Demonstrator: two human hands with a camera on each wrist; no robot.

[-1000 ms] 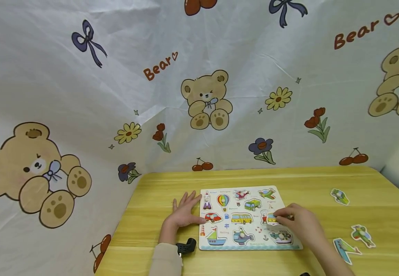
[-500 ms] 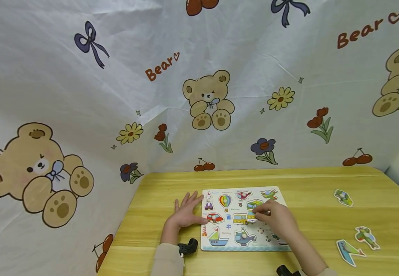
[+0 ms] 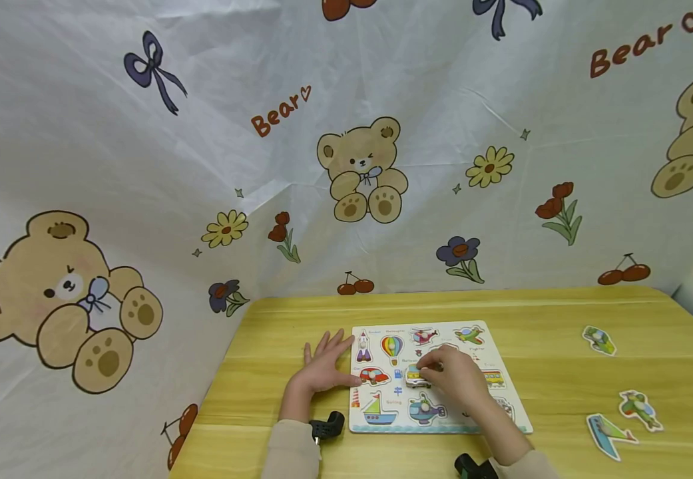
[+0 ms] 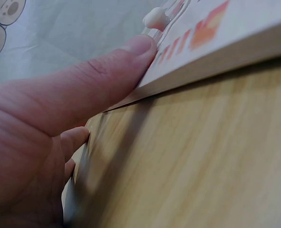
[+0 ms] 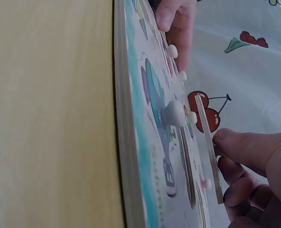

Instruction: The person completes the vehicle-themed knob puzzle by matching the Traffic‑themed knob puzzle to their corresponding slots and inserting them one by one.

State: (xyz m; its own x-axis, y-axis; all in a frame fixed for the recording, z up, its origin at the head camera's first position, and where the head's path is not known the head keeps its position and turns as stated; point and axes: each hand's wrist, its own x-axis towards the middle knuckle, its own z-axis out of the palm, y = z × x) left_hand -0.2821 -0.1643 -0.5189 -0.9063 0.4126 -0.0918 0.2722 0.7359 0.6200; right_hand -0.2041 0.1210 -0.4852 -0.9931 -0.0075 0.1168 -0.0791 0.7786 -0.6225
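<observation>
Moved leftward: right hand (image 3: 459, 380), pinching yellow bus piece (image 3: 416, 375), now over the middle of knob puzzle board (image 3: 394, 429). Risk: tilted lowering may jam the piece's edge. Left hand (image 3: 321, 370): fingers spread, thumb at board's left edge; slackening might let it slip.

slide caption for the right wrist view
Right hand holds a piece over the board, left hand at its edge.

Wooden puzzle board (image 3: 403, 416), smooth wood-grain table (image 3: 544, 352), glossy creased backdrop (image 3: 430, 86)

Thin yellow bus piece (image 3: 415, 376) just above the white vehicle puzzle board (image 3: 402, 414), slightly tilted.
</observation>
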